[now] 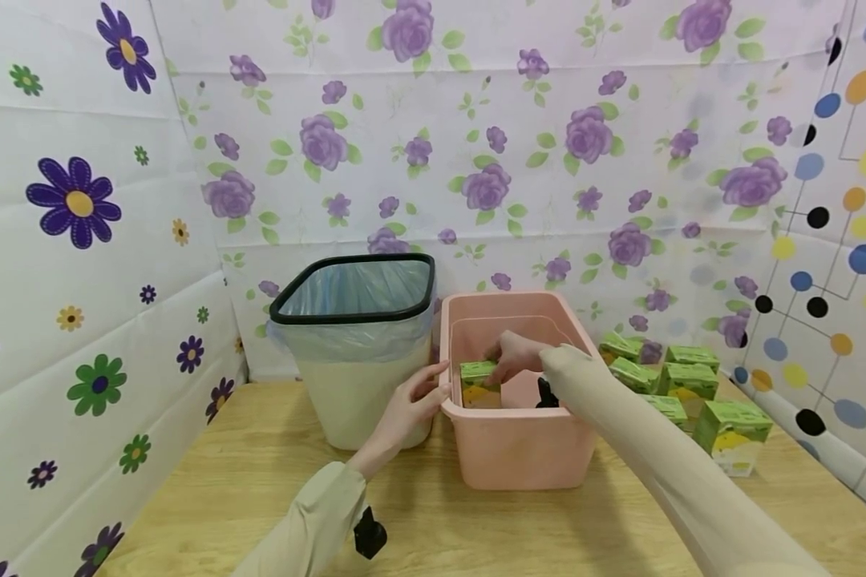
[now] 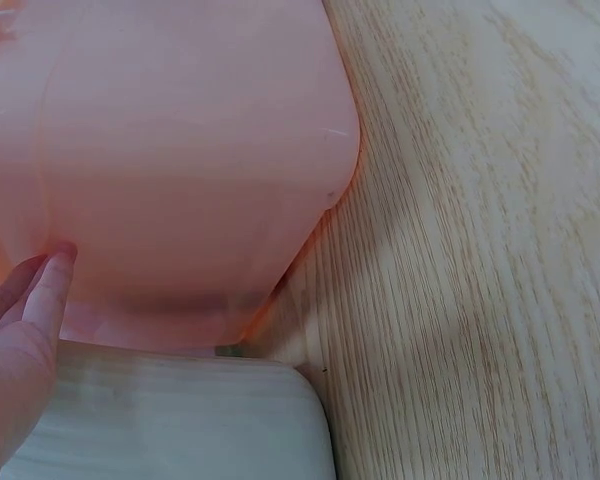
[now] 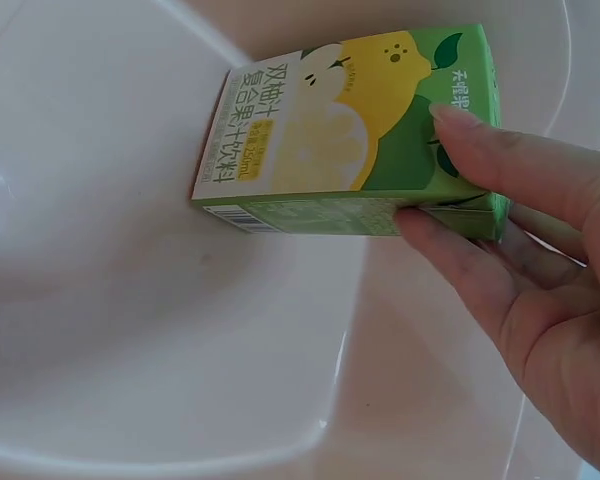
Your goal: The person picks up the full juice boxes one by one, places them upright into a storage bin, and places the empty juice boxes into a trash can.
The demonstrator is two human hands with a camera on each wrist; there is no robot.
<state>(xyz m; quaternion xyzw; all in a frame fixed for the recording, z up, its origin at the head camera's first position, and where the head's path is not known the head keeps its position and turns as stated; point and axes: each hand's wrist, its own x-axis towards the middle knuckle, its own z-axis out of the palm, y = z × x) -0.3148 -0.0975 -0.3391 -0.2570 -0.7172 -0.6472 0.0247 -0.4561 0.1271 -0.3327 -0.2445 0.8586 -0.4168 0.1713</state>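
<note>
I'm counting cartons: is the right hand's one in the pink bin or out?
In: the head view shows the juice carton within the pink bin, its lower part hidden behind the front rim.

wood-grain table (image 1: 476,529) under cream bin (image 1: 364,397), pink tub (image 1: 523,453), green boxes (image 1: 732,433)

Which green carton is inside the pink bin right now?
The carton held by the right grip, near the front left corner of the pink bin; the other visible cartons are on the table to its right.
</note>
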